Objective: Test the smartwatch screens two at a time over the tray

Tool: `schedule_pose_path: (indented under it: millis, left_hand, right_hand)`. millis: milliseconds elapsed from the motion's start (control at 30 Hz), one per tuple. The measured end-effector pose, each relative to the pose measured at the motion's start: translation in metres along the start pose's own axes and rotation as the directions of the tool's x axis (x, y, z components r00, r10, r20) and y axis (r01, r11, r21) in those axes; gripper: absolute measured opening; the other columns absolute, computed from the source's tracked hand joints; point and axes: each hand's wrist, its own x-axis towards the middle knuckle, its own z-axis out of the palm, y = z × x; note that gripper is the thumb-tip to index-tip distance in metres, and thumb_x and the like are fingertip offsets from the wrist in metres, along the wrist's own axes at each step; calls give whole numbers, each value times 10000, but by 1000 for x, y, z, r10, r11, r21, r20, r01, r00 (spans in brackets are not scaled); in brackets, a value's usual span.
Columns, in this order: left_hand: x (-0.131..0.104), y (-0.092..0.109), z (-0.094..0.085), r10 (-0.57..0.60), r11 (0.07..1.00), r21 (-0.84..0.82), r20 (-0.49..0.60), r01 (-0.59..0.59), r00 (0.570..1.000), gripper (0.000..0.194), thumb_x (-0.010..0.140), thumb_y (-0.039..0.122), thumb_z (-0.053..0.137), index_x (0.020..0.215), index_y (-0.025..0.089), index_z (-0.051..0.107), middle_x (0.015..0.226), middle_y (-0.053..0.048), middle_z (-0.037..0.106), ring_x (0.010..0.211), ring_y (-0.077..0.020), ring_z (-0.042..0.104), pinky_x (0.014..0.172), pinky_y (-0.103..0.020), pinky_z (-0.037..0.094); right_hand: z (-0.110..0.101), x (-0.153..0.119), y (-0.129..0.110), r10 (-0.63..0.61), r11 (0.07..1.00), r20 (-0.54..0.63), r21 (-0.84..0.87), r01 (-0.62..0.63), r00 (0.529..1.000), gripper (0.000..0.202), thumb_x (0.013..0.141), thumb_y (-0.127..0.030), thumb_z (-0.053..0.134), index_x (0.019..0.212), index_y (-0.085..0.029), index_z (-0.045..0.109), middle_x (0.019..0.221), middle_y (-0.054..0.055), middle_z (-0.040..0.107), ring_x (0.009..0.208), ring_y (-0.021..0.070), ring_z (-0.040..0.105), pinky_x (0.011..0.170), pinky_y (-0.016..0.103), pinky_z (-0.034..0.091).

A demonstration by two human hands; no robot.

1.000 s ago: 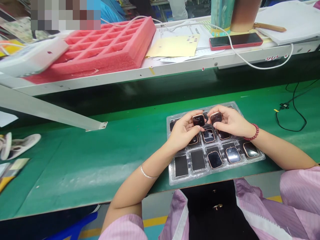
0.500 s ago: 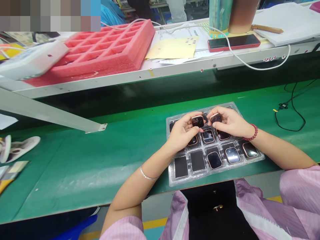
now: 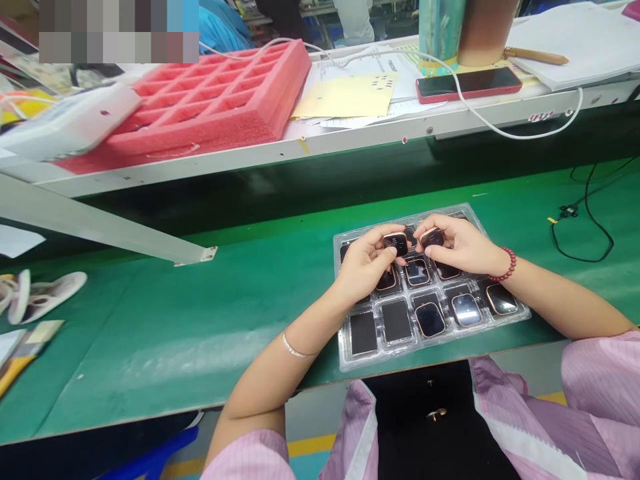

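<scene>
My left hand (image 3: 364, 262) is closed on a smartwatch body (image 3: 395, 244) with a black screen, small lit marks and a gold rim, the thumb lying over its lower edge. Close beside it, my right hand (image 3: 457, 245) grips a second smartwatch body (image 3: 431, 238) between thumb and fingers. Both are held just above a clear plastic tray (image 3: 361, 361) on the green bench. Several gold-rimmed watch bodies sit in its compartments, among them one in the front row (image 3: 430, 319). Two front-left compartments show only dark rectangles (image 3: 397, 320). My hands hide part of the back rows.
A white shelf edge (image 3: 350, 129) crosses behind the bench, bearing a red foam tray (image 3: 210, 100), papers and a phone (image 3: 469, 85). A slanting white brace (image 3: 115, 223) reaches the bench at left. Sandals (image 3: 55, 293) lie far left; a black cable (image 3: 603, 230) lies right.
My left thumb has shifted slightly onto the screen of the left watch body. The right hand keeps its hold, and the view has moved very slightly.
</scene>
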Motion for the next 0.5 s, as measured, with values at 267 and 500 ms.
schedule_pose_path:
  millis: [267,500]
  left_hand:
    - [0,1,0,21,1000,-1,1,-21,1000,366,838,293,702,1176,160,653,1101,-106,742,722,-148,712,682,-286,587]
    - [-1,3,0,3,1000,-28,-25,-4,1000,344,807,295,752,1112,162,667,1046,-82,750,682,-125,695,634,-245,556]
  right_hand:
    - [1,0,0,31,999,2,27,-31,1000,245,814,-153,631,1057,-179,644,983,70,728,854,191,705,673,291,575]
    - [2,0,-2,44,997,8,60,-44,999,208,821,-152,630,1022,-176,680,950,62,735,845,187,703,667,289,590]
